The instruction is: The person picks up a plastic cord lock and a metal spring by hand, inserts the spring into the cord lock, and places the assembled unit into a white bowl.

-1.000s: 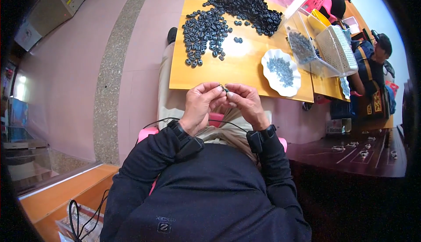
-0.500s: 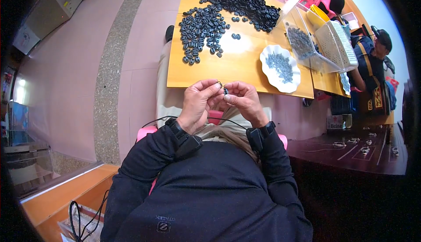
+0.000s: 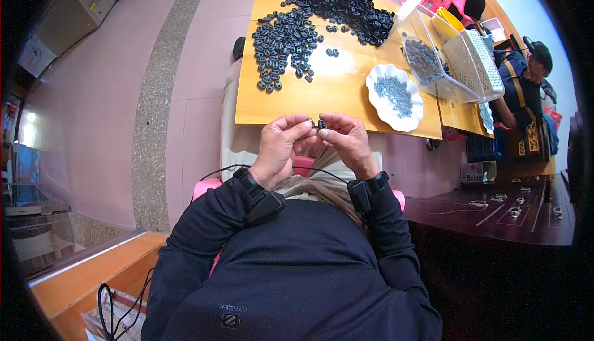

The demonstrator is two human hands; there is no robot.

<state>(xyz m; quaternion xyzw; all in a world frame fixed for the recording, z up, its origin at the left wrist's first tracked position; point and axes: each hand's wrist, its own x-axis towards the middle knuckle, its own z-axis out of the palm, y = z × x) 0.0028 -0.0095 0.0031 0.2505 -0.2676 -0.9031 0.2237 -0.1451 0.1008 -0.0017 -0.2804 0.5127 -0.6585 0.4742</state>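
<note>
Just off the table's near edge, my left hand [image 3: 276,149] and my right hand [image 3: 348,144] meet, fingertips nearly touching. Thumb and fingers of my right hand pinch a small black oval piece with two holes [image 3: 322,124], held upright. My left hand is pinched on a tiny metallic-looking part [image 3: 312,122] beside it, too small to name. Ahead on the table lies a spread of similar black two-hole pieces [image 3: 281,47]. To the right stands a white scalloped dish [image 3: 377,97] holding many small grey parts [image 3: 394,95].
A big black heap of pieces [image 3: 346,4] covers the table's far side. On the right are a clear plastic bin [image 3: 455,90], a white perforated basket [image 3: 479,63] and a yellow bowl [image 3: 448,22]. Another person [image 3: 520,78] sits beyond. A dark table [image 3: 495,217] holds small metal parts.
In my right hand the black piece has turned, so its face with the holes shows more. Both hands stay in almost the same place.
</note>
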